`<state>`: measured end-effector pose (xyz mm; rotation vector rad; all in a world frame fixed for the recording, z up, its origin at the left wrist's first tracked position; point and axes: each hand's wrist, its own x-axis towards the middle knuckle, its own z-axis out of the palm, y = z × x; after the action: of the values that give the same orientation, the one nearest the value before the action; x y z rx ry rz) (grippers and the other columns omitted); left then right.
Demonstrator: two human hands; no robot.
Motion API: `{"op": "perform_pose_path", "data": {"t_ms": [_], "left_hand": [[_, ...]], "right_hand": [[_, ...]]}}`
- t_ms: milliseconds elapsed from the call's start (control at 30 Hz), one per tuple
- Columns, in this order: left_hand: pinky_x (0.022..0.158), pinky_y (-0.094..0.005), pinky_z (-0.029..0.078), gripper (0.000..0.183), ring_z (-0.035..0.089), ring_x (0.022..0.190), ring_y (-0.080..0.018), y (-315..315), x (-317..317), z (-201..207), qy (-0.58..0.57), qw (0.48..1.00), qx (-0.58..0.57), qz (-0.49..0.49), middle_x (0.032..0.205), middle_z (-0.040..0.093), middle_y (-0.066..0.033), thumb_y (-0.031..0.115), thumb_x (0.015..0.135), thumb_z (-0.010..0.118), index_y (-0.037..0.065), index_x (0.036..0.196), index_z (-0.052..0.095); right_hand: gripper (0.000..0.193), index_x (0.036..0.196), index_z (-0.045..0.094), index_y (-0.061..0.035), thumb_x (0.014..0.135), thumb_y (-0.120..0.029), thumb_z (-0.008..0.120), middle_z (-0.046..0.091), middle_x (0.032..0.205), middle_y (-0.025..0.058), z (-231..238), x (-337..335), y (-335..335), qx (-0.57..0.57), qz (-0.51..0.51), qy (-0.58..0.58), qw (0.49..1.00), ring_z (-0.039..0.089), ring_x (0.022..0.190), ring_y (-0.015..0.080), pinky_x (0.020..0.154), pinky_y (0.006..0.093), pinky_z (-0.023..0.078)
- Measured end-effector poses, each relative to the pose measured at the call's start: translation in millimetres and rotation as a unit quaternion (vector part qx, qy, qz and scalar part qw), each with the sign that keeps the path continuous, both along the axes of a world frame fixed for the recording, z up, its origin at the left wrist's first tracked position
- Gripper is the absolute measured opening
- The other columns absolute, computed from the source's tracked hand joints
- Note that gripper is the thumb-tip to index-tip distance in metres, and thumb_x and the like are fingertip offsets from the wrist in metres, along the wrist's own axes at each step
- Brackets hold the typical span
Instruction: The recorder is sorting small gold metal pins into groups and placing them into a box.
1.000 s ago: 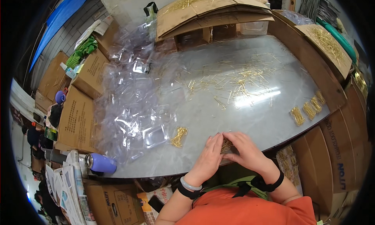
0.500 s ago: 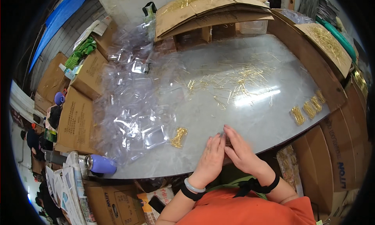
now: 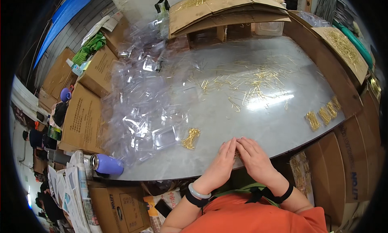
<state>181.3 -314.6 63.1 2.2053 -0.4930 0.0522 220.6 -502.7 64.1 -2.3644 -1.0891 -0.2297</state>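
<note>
Two hands, the left hand (image 3: 220, 163) and the right hand (image 3: 256, 159), meet at the near edge of the counter (image 3: 214, 115), cupped nearly closed, a mostly hidden gold wire bundle (image 3: 237, 153) held between. One gold packet (image 3: 190, 139) lies left, beside clear plastic trays (image 3: 165, 137); more gold packets (image 3: 313, 120) line the near right corner; loose gold wires (image 3: 260, 82) scatter toward the far edge.

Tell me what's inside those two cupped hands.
Between the left hand and right hand, a sliver of something brownish-gold shows. They cover the rest; its shape and amount can't be told.
</note>
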Motion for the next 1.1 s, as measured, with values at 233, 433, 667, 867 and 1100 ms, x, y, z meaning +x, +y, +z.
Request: {"op": "perform_pose_path", "data": {"t_ms": [233, 433, 667, 867, 1100], "left_hand": [[0.12, -0.0497, 0.029, 0.068, 0.037, 0.139, -0.0467, -17, 1, -12, -0.072, 0.995, 0.059, 0.047, 0.15, 0.034, -0.031, -0.008, 0.09, 0.045, -0.01, 0.154, 0.021], [0.11, -0.0451, 0.042, 0.055, 0.051, 0.13, -0.0367, 10, -15, 1, -0.053, 0.991, -0.031, 0.12, 0.142, 0.047, -0.0271, 0.0, 0.097, 0.053, -0.009, 0.148, 0.034], [0.061, -0.0293, 0.058, 0.027, 0.07, 0.069, -0.0195, 83, -48, 11, 0.179, 0.82, -0.311, 0.446, 0.091, 0.066, -0.0156, 0.014, 0.101, 0.059, -0.009, 0.115, 0.06], [0.057, -0.0312, 0.058, 0.026, 0.069, 0.066, -0.0222, 83, -30, 21, 0.278, 0.818, -0.343, 0.368, 0.089, 0.066, -0.0166, 0.013, 0.1, 0.061, -0.009, 0.113, 0.06], [0.071, -0.032, 0.056, 0.056, 0.063, 0.079, -0.0223, 0, -23, 20, 0.042, 0.977, -0.012, 0.21, 0.112, 0.056, -0.0178, 0.007, 0.085, 0.078, -0.009, 0.13, 0.051]], "right_hand": [[0.043, 0.133, 0.053, 0.0055, 0.092, -0.007, 0.059, 0.052, 0.139, 0.0198, 15, 7, -5, 0.018, 0.006, 0.046, 0.999, 0.047, 0.134, 0.0402, 0.115, 0.0485, 0.037], [0.044, 0.134, 0.053, 0.0034, 0.092, -0.007, 0.059, 0.052, 0.136, 0.017, 4, 11, -7, -0.021, 0.01, 0.005, 1.0, 0.047, 0.134, 0.038, 0.115, 0.0483, 0.037], [0.052, 0.137, 0.051, 0.0017, 0.088, -0.011, 0.067, 0.051, 0.138, 0.0174, 6, 8, -4, 0.013, -0.003, 0.058, 0.998, 0.046, 0.134, 0.0388, 0.114, 0.0484, 0.039], [0.076, 0.144, 0.042, 0.0037, 0.084, -0.025, 0.078, 0.046, 0.142, 0.0233, 12, 5, -11, 0.008, -0.058, 0.02, 0.998, 0.044, 0.133, 0.0428, 0.116, 0.0532, 0.034], [0.082, 0.144, 0.041, 0.0037, 0.077, -0.021, 0.083, 0.052, 0.136, 0.0226, 15, 7, -12, 0.03, -0.076, 0.049, 0.995, 0.047, 0.129, 0.0416, 0.112, 0.0536, 0.036]]}}
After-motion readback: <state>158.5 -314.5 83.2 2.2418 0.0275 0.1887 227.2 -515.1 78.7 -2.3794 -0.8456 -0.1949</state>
